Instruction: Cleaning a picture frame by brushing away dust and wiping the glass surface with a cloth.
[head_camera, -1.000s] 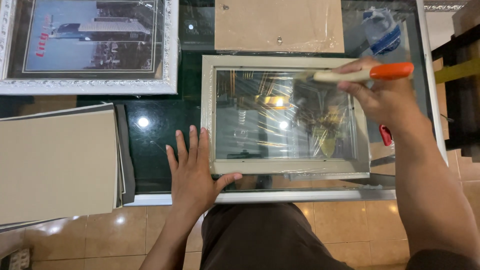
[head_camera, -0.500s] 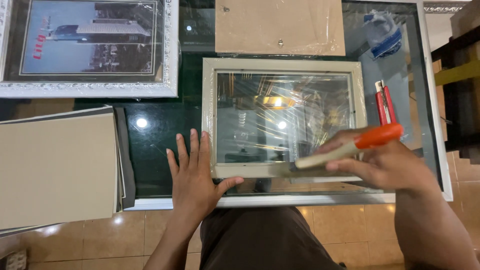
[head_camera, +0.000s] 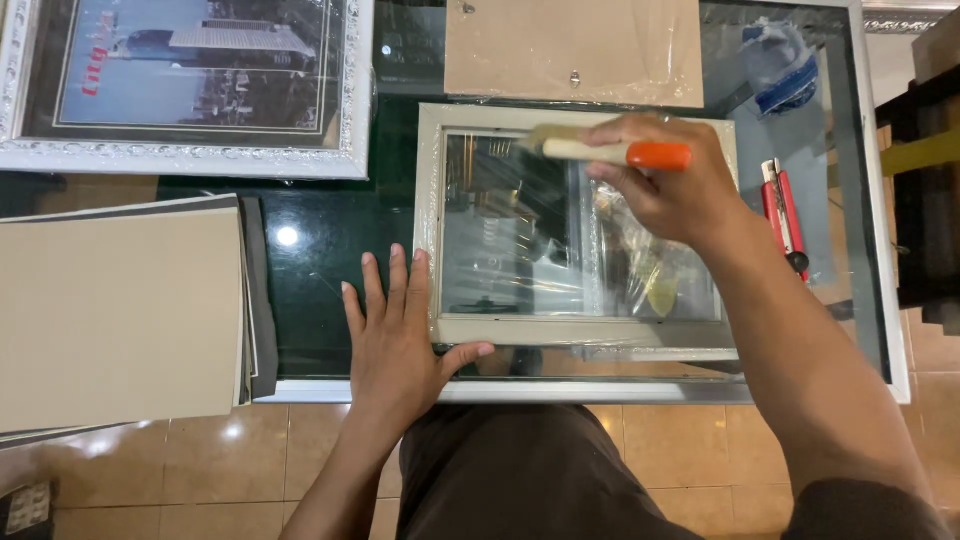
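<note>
Head view: the left hand (head_camera: 398, 335) lies spread flat against the glazed picture frame (head_camera: 575, 225) on the glass table (head_camera: 320, 260), while the right hand (head_camera: 670, 190), fingers closed around a brush (head_camera: 615, 152), works its top edge, where excess pressure could crack the pane.

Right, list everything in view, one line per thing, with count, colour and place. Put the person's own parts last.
cream rectangular picture frame with glass: 1, cream, centre of table, flat.
brush with cream handle and orange end: 1, cream and orange, over the frame's top edge.
silver ornate framed city photo: 1, silver, top left.
brown backing board under clear wrap: 1, brown, top centre.
stack of grey-beige boards: 1 stack, grey-beige, left, overhanging the table edge.
red utility knife: 1, red, right of the frame.
clear plastic bag with blue: 1, top right.
dark glass table: 1, dark green.
left hand: flat, at the frame's lower left corner.
right hand: grips the brush.
</note>
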